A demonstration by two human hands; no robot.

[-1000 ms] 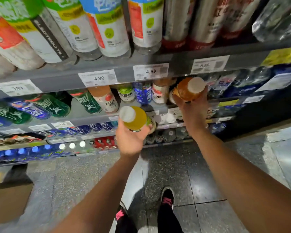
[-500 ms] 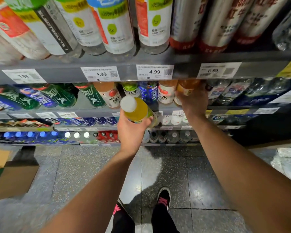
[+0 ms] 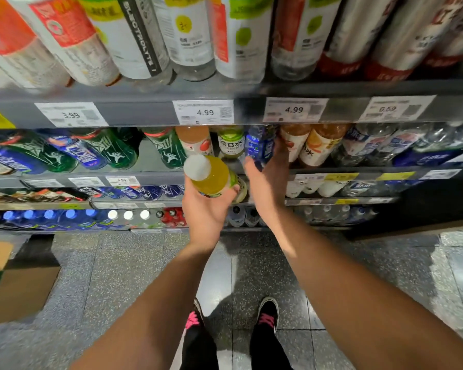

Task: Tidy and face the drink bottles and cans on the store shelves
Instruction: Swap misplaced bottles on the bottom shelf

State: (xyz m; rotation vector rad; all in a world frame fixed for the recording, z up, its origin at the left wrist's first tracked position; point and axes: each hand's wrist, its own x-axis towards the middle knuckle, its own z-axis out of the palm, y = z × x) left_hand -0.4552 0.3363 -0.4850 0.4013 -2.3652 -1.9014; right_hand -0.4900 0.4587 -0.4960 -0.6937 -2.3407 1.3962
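Fingers (image 3: 231, 188) of the left hand (image 3: 206, 209) curl up around the yellow bottle (image 3: 211, 177), palm underneath, white cap tipped back toward the camera. That's a carrying hold, parked out in front of the shelf edge (image 3: 145, 177), clear of the row, and I'd say it's waiting for a slot.

Over at two o'clock from that bottle, the right hand (image 3: 267, 177) reaches into the second shelf, its fingers wrapped on the blue-labelled bottle (image 3: 261, 146). Whether it's a full grip or just a steadying touch, I can't quite tell, since the fingertips are hidden behind the label. That bottle sits between the green-labelled bottle (image 3: 231, 141) at its nine o'clock and the orange drink bottles (image 3: 316, 145) at its three o'clock.

Both forearms stretch forward and slightly inward, wrists close together, the right one pushed deeper. My read: the right hand is squaring up or shifting the blue one to open a gap for the yellow.
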